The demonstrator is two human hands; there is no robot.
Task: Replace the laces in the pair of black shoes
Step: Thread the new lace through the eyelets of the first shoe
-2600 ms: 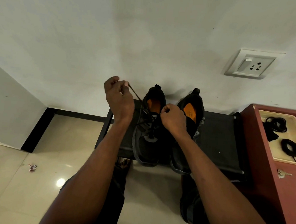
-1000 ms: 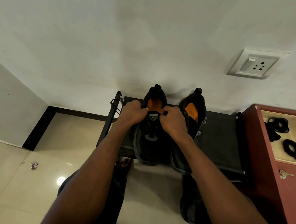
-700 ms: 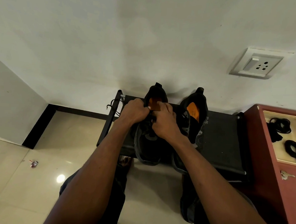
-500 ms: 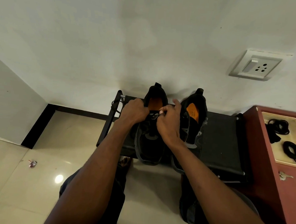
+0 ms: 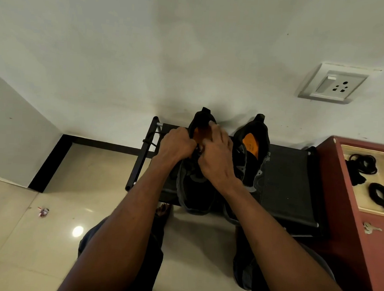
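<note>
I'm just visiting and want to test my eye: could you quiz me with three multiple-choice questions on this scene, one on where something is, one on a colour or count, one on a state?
1. Where do the coiled spare laces lie?
A. on the floor
B. in the cream tray on the red cabinet
C. inside a shoe

2. What colour are the shoes' insoles?
A. orange
B. white
C. blue

3. What are both hands doing?
A. hanging idle
B. lifting the rack
C. working at the left shoe's lace area

Answers: 1 B, black coils sit in the tray at the right. 2 A, orange shows in the right shoe. 3 C, left hand and right hand meet over that shoe on the black rack.
</note>
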